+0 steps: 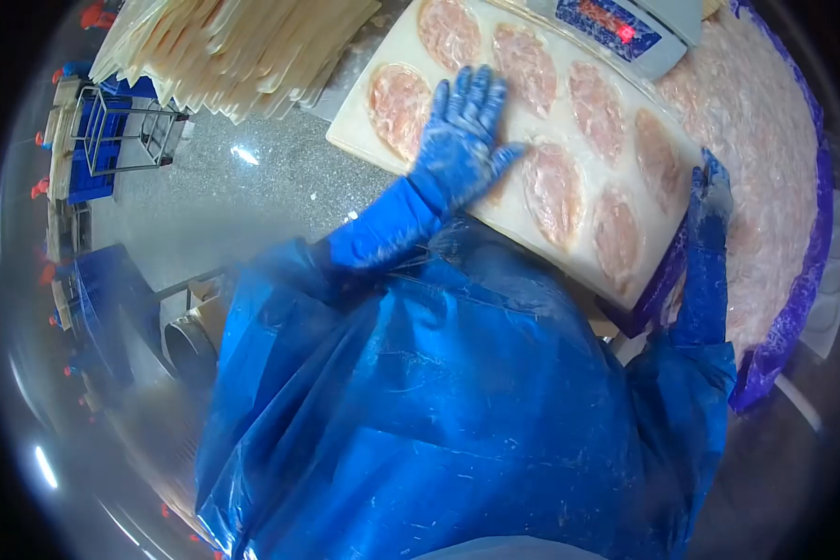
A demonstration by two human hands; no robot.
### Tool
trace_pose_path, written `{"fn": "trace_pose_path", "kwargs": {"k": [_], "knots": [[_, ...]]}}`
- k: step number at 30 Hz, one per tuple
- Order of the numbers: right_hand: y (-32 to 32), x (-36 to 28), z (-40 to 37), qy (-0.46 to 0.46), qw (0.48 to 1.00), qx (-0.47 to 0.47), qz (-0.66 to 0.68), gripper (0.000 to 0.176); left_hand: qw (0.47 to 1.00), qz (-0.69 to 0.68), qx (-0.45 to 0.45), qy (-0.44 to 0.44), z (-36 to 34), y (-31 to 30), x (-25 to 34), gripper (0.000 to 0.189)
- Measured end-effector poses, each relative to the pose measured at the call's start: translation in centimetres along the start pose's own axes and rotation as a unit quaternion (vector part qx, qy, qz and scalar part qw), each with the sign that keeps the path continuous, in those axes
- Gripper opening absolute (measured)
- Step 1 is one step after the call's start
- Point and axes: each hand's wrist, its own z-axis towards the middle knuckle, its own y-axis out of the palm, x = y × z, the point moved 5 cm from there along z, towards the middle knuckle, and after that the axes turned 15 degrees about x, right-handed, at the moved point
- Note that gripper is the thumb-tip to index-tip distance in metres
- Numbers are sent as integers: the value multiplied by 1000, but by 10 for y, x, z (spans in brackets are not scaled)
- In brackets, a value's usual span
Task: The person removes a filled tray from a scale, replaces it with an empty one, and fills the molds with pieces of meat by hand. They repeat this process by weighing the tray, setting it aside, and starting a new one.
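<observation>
The blue-gloved left hand (457,140) lies flat, fingers spread, on a white, rectangular, slab-like stack (355,123) bearing oval, pink, film-glossy meat pieces (551,196); sideways pressure could smear them. The blue-gloved right hand (712,191) is at its right edge, grip impossible to tell; slippery gloves could let it tilt, spilling pieces.
</observation>
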Motion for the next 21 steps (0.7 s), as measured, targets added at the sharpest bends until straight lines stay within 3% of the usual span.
{"fn": "trace_pose_path", "kwargs": {"k": [1,3,4,5,6,8,9,12,14,16,17,18,19,20,21], "knots": [[-2,-4,5,-2,999,-16,-30,34,998,14,-55,6,2,7,-8,80],[1,13,22,-14,998,-31,-61,30,998,17,-55,11,1,6,-15,80],[9,42,33,-11,996,-85,-36,25,998,18,-58,27,3,4,-15,80],[18,65,40,-4,991,-136,-12,21,1000,6,-16,-2,8,-9,-22,79],[22,70,46,-2,991,-131,-18,21,996,80,34,16,16,-23,-26,75],[25,57,50,-178,976,-51,-117,15,998,27,-40,-44,-5,-19,-43,70],[31,69,49,63,993,-73,71,19,998,25,-34,-42,-10,-23,-48,70],[25,46,53,75,994,-43,66,26,1000,7,-27,-13,-15,-36,-68,70],[16,30,58,84,994,-30,65,30,989,107,71,-69,-17,-55,-91,71],[10,4,76,4,989,-105,-105,35,983,168,23,-67,-24,-57,-93,69],[11,22,81,2,989,-106,-101,35,972,226,-25,-60,-27,-56,-98,67],[16,57,79,113,971,-204,58,36,971,231,-27,-63,-31,-57,-104,67],[19,42,80,220,907,-291,212,40,983,76,39,-163,-31,-61,-117,62],[-7,20,75,286,777,-286,483,42,958,-83,102,-255,-33,-63,-129,58],[-51,-56,63,326,574,-251,708,45,913,-171,94,-359,-35,-66,-136,51]]}}
